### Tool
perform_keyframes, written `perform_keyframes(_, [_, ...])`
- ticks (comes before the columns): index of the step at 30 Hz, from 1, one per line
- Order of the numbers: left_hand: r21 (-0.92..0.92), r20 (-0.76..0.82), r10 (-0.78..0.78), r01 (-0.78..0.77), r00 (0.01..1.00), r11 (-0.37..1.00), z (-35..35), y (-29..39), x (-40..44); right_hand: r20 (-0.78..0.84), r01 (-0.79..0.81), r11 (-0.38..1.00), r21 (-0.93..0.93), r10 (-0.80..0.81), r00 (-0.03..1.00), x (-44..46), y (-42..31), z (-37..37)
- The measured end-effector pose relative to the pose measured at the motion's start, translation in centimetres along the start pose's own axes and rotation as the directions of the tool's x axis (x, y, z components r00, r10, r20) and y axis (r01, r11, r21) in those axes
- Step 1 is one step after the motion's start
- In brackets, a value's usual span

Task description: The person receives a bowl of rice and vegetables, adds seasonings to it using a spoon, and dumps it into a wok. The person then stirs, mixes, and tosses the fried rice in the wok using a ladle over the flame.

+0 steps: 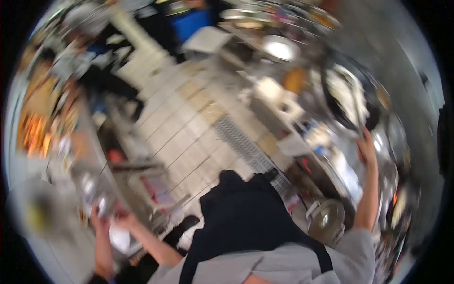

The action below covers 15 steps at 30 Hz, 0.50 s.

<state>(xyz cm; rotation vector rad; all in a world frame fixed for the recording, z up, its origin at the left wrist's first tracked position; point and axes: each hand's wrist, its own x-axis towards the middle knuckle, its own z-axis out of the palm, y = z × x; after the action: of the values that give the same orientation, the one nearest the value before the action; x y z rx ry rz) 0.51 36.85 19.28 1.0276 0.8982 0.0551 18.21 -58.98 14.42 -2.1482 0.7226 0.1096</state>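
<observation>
On the right, my right hand (366, 147) is closed round the handle of a long-handled cooking utensil (356, 102). Its far end reaches into a dark wok (332, 102) with pale, whitish food (345, 90) inside; its head cannot be made out. At the lower left, my left hand (124, 221) is blurred, beside a shiny metal bowl (105, 202) and above a white container (119, 239). Whether it grips either one is unclear. Another person's hand (100, 220), on a dark-sleeved arm, is close beside my left hand.
A metal pot (326, 220) stands low at my right. White plates (281, 48) and dishes line the far right counter. A floor grate (246, 146) crosses the tiles. Another person (90, 61) is at the upper left, near orange food (35, 132) on the left counter.
</observation>
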Motion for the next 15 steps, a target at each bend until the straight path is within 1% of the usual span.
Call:
perform_keyframes(1, [-0.022,-0.027,0.008,-0.009,1.0,1.0,-0.6,-0.2,1.6,-0.012,-0.042,0.997,0.066,0.043,0.999,-1.5,-2.7,-0.7])
perform_keyframes(2, [-0.195,-0.21,0.152,-0.194,0.966,0.961,1.0,-4.9,3.3,-0.064,-0.035,0.995,0.095,0.041,0.997,-2.2,-3.4,-1.2])
perform_keyframes(3, [-0.343,-0.37,0.264,-0.395,0.891,0.852,4.0,-11.0,5.4,-0.134,-0.029,0.996,0.09,0.041,0.99,-4.1,-4.1,-1.8])
perform_keyframes(4, [-0.419,-0.427,0.308,-0.488,0.85,0.766,6.5,-15.3,6.3,-0.182,-0.011,0.997,0.081,0.026,0.983,-5.2,-5.2,-2.6])
perform_keyframes(5, [-0.448,-0.428,0.341,-0.524,0.837,0.724,8.5,-18.9,6.8,-0.208,-0.011,0.997,0.078,0.027,0.978,-6.2,-5.9,-3.5])
perform_keyframes(6, [-0.424,-0.366,0.333,-0.475,0.869,0.771,9.4,-21.5,7.8,-0.248,0.019,0.998,0.056,-0.004,0.969,-10.9,-8.3,-2.4])
perform_keyframes(7, [-0.202,-0.298,0.356,-0.423,0.886,0.883,12.6,-23.1,8.1,-0.301,-0.05,0.998,-0.048,0.034,0.953,-12.1,-8.5,-2.3])
perform_keyframes(8, [0.045,-0.228,0.376,-0.376,0.898,0.925,15.8,-24.7,8.4,-0.342,0.039,0.983,-0.18,-0.1,0.934,-11.7,-5.1,-2.2])
perform_keyframes(10, [-0.021,-0.133,0.152,-0.157,0.979,0.987,28.8,-26.4,5.6,-0.313,0.134,0.913,-0.384,-0.266,0.912,-10.7,0.2,-0.9])
perform_keyframes(11, [0.096,-0.046,0.076,-0.072,0.996,0.993,30.5,-29.5,9.2,-0.15,0.01,0.965,-0.264,-0.052,0.987,-10.5,-0.5,-1.0])
perform_keyframes(12, [0.145,0.177,0.109,-0.135,0.978,0.98,34.3,-32.0,9.2,0.047,-0.139,0.977,-0.161,0.148,0.988,-9.9,-1.8,-1.0])
perform_keyframes(13, [0.224,0.31,0.081,-0.156,0.947,0.962,37.6,-33.8,8.8,0.048,-0.197,0.969,-0.148,0.206,0.977,-8.7,-2.2,-2.0])
perform_keyframes(14, [0.29,0.435,0.046,-0.189,0.899,0.938,42.1,-35.1,7.3,0.042,-0.19,0.977,-0.092,0.195,0.98,-8.8,-2.8,-3.2])
perform_keyframes(15, [0.342,0.553,0.032,-0.262,0.833,0.902,45.5,-36.3,6.1,0.039,-0.179,0.983,-0.04,0.181,0.983,-9.0,-3.7,-4.7])
